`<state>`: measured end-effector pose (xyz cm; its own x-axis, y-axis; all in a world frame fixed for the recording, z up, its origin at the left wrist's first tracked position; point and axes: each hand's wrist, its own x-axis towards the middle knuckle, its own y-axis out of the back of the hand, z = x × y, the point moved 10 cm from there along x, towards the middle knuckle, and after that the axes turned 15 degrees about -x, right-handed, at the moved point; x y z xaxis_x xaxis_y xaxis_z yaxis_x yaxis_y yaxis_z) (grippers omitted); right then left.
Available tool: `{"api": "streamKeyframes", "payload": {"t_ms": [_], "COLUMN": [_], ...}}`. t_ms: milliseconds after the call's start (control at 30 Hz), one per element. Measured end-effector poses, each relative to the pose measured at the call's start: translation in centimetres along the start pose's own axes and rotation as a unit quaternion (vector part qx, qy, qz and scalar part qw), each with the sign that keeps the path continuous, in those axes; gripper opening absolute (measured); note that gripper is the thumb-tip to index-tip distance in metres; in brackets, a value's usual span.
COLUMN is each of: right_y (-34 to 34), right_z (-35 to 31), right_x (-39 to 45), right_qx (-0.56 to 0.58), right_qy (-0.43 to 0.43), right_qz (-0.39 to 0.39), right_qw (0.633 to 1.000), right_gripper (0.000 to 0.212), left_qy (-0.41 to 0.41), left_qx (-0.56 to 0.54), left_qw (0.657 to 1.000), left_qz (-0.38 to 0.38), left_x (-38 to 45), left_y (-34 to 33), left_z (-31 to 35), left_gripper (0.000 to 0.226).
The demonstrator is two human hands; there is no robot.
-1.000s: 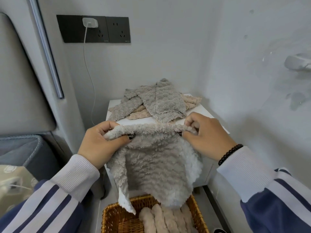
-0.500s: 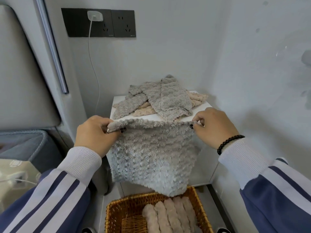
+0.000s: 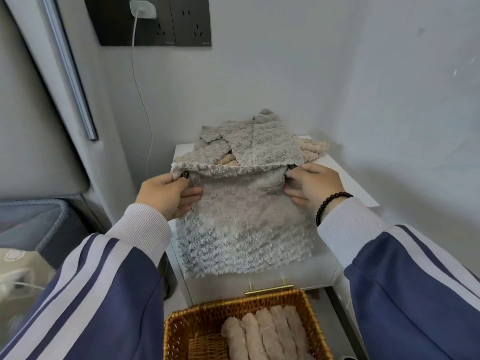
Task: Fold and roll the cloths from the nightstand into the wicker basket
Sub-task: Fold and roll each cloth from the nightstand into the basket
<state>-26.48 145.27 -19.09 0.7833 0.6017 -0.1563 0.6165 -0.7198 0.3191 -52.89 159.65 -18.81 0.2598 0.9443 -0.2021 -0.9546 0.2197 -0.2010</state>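
The left hand is pinching the top left corner of a grey fluffy cloth, thumb over the edge and fingers curled beneath; the right hand is gripping the top right corner the same way, so the upper edge is running taut between them. The cloth is lying on the front part of the white nightstand, its lower edge hanging slightly over the front lip; a pile of unfolded cloths (grey over beige) is sitting just behind it. The wicker basket is standing on the floor below, with several rolled cloths lying side by side in its right half.

The step in hand looks like laying the cloth flat for its first fold; doing it well is likely calling for keeping both corners level and the top edge stretched, bringing that edge straight down onto the lower one so the sides are matching, and keeping clear of the pile behind so nothing gets dragged along; smoothing the nap flat afterwards should be helping the roll stay tight.
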Motion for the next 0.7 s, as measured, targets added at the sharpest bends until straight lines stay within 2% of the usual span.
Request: {"api": "streamKeyframes", "payload": {"t_ms": [167, 267, 367, 433, 500, 567, 667, 700], "right_y": [-1.6, -1.7, -1.2, -0.7, -0.5, -1.2, -3.0, -3.2], "right_z": [0.8, 0.4, -0.2, 0.1, 1.1, 2.9, 4.2, 4.4], "right_x": [1.5, 1.8, 2.0, 2.3, 2.6, 2.8, 1.9, 1.6], "right_qx": [0.189, 0.26, 0.333, 0.363, 0.338, 0.254, 0.156, 0.133], "right_qy": [-0.035, -0.032, -0.027, -0.028, -0.045, -0.099, -0.162, -0.17], "right_qz": [-0.031, -0.039, -0.047, -0.029, -0.006, -0.026, -0.134, -0.158], "right_qw": [0.981, 0.964, 0.941, 0.931, 0.94, 0.962, 0.965, 0.964], "right_gripper": [0.01, 0.007, 0.017, 0.019, 0.009, 0.019, 0.025, 0.027], "left_qy": [-0.008, -0.026, -0.045, -0.048, -0.035, -0.03, -0.023, -0.015], "left_qx": [-0.043, -0.097, -0.161, -0.193, -0.201, -0.172, -0.087, -0.049], "left_qw": [0.999, 0.995, 0.986, 0.979, 0.977, 0.984, 0.995, 0.998], "left_qz": [-0.014, -0.011, -0.018, -0.045, -0.055, -0.027, 0.03, 0.045], "left_x": [1.1, 1.5, 1.6, 1.6, 1.6, 1.6, 1.6, 1.8], "left_y": [-0.8, -0.8, -1.0, -1.3, -1.1, -0.3, 1.0, 1.5], "left_z": [0.0, 0.6, 1.6, 2.2, 1.9, 1.3, 0.6, 0.3], "left_gripper": [0.011, 0.018, 0.01, 0.016, 0.031, 0.04, 0.013, 0.012]}}
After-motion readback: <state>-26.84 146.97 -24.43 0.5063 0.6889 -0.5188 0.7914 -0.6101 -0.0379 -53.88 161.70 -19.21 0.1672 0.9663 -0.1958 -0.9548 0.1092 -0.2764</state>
